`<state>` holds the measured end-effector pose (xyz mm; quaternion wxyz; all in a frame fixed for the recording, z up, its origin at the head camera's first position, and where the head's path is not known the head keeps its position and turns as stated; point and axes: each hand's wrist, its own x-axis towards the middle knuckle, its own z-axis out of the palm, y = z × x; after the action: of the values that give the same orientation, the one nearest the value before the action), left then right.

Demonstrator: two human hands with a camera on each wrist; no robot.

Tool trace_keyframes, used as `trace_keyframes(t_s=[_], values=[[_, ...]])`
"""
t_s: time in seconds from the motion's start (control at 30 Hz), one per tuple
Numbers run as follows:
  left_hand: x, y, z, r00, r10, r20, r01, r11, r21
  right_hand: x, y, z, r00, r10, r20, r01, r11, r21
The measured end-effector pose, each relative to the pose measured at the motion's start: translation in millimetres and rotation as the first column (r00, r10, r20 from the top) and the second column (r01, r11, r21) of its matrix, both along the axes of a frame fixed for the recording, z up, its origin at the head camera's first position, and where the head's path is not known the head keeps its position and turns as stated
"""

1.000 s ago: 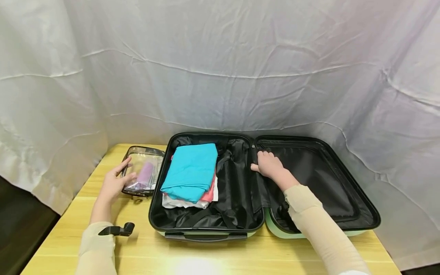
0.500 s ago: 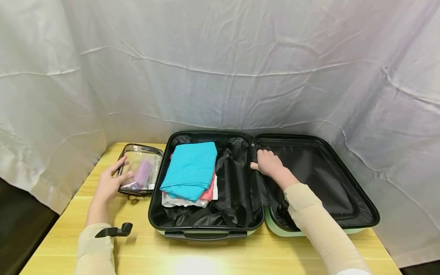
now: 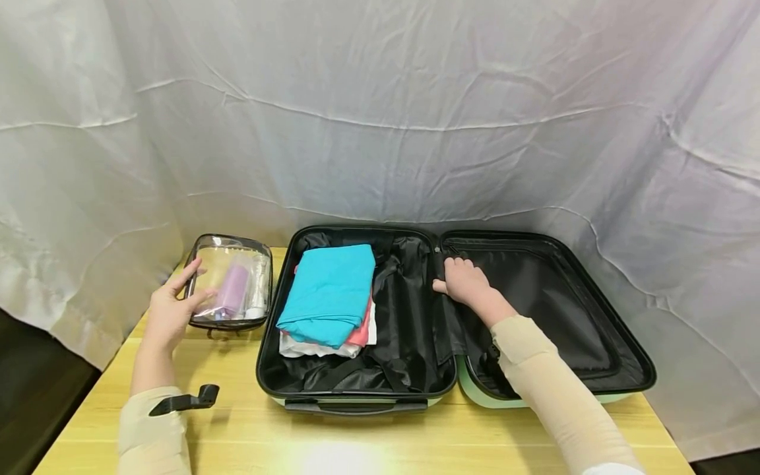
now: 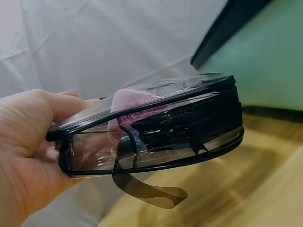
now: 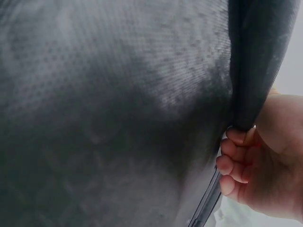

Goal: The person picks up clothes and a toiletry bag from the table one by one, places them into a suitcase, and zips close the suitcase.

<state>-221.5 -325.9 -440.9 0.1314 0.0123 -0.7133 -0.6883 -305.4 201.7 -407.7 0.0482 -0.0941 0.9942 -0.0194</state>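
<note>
A clear toiletry pouch [image 3: 206, 264] with black piping holds a purple item [image 3: 233, 288] and a white tube [image 3: 258, 290]. My left hand [image 3: 169, 310] grips its left side, thumb above; in the left wrist view the pouch [image 4: 156, 165] is tilted and lifted off the table. My right hand [image 3: 467, 284] pinches the edge of the black divider flap [image 3: 446, 330] at the suitcase hinge; its curled fingers show in the right wrist view beside the dark mesh fabric [image 5: 118, 118]. Between the hands lies the open suitcase [image 3: 410, 389], with a folded turquoise garment [image 3: 329, 290] on its left half.
Pink and white folded clothes [image 3: 320, 348] lie under the turquoise one. The suitcase's right shell [image 3: 552, 310] lies open on the wooden table [image 3: 249, 429]. A grey curtain [image 3: 380, 119] hangs behind. Black straps [image 3: 386, 373] lie inside the left shell.
My left hand has lifted the toiletry pouch and drawn it left, away from the suitcase. My right hand has stayed at the divider flap.
</note>
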Motion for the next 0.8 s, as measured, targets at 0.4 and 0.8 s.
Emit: trace_keyframes(t_s=[0.4, 0.8], values=[[10.4, 13.2, 35.8, 0.994, 0.108, -0.022, -0.1, 0.967, 0.234, 7.3, -0.4, -1.3, 0.99, 0.063, -0.123, -0.054, 0.996, 0.073], [17.1, 32.7, 65.6, 0.989, 0.08, -0.126, -0.032, 0.939, 0.342, 8.7, 0.8, -2.8, 0.979, 0.107, -0.172, -0.084, 0.987, 0.136]])
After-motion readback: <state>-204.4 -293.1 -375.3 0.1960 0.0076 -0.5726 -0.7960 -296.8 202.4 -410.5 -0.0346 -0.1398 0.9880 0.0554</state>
